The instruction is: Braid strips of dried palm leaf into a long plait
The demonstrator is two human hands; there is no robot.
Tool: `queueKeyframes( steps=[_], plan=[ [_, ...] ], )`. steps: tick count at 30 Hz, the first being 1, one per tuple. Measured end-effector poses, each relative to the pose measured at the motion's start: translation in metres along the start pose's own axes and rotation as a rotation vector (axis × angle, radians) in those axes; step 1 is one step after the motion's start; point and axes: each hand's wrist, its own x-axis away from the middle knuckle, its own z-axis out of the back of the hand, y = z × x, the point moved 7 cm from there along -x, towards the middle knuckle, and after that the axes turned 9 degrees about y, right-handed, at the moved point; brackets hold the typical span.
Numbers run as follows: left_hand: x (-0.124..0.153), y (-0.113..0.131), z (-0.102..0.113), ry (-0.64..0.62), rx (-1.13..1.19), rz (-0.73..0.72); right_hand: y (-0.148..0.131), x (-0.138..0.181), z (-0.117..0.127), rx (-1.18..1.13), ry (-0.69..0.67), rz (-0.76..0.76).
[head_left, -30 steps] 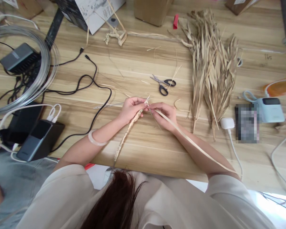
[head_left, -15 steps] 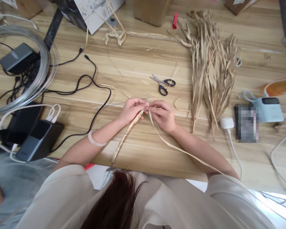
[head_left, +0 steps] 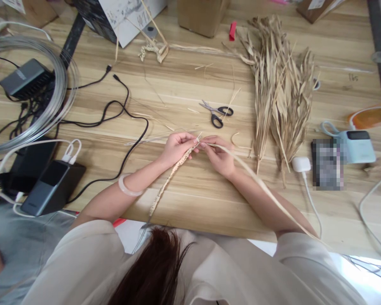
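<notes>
Pinching the upper end of a slim, pale straw-coloured rod wrapped in plaited fibre [head_left: 165, 182], the thumb and fingers of the left hand [head_left: 178, 149] are pressed together. The rod is slanted, its long axis running from the near edge of the pale wood-grained table [head_left: 184, 84] at lower left to the fingertips at upper right; its held end is pointed toward the table's far side. Most of its length is left free below the left palm. By the right hand [head_left: 219, 156], its thumb and fingertips also pressed together, a long, flat, cream-coloured strip [head_left: 259, 181] is held just beside that end and trailed across the right forearm [head_left: 251, 191]. Whether the hands touch cannot be told. Beyond them, black-handled steel scissors [head_left: 213, 110] are laid; farther right, dry brown leaves [head_left: 282, 93] are bundled.
</notes>
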Motion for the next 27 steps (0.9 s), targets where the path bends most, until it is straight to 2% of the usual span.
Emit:
queueKeyframes(
  steps=[3,5,15,19,27],
  plan=[
    [0.0,-0.001,0.0,0.0,0.002,0.003,0.013,0.0,-0.004,-0.191,-0.007,-0.24],
    [0.0,-0.001,0.0,-0.007,0.007,-0.004,0.02,-0.001,-0.006,-0.254,-0.006,-0.347],
    [0.003,0.005,-0.003,0.004,0.053,-0.067,0.035,-0.004,-0.012,-0.446,-0.064,-0.582],
    [0.002,0.004,-0.003,-0.011,0.1,-0.032,0.034,-0.005,-0.012,-0.438,-0.078,-0.608],
    [0.0,0.0,-0.001,-0.018,0.033,-0.027,0.026,-0.005,-0.012,-0.324,-0.128,-0.468]
  ],
)
